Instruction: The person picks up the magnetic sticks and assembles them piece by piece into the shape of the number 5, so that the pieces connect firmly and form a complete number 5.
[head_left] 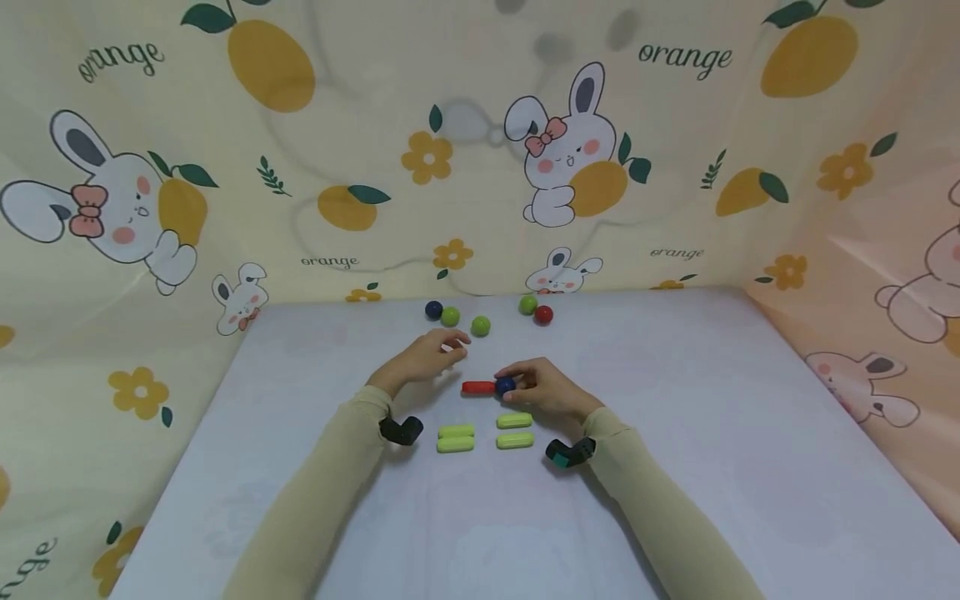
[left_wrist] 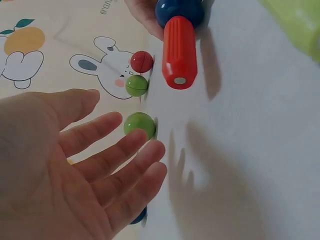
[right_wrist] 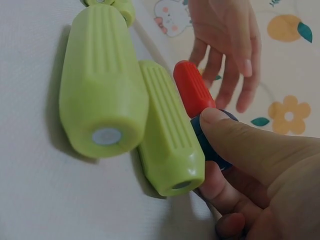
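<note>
My right hand (head_left: 546, 389) pinches a dark blue ball (head_left: 505, 385) between thumb and fingers. A red ridged magnetic rod (head_left: 477, 387) sticks out from that ball toward the left, its pale round magnet end showing in the left wrist view. My left hand (head_left: 426, 358) hovers beyond the rod's free end, holding nothing. In the left wrist view its fingers (left_wrist: 120, 155) are spread and loosely bent, palm visible. Nearer my body, several light green rods lie on the table in two pairs, a left pair (head_left: 455, 445) and a right pair (head_left: 514, 441).
Along the back of the white table (head_left: 337, 517) sit a dark blue ball (head_left: 433, 310), several green balls (head_left: 481, 326) and a red ball (head_left: 543, 315). Behind them hangs a cloth (head_left: 480, 208) printed with rabbits and oranges. Each wrist carries a small black camera (head_left: 570, 452).
</note>
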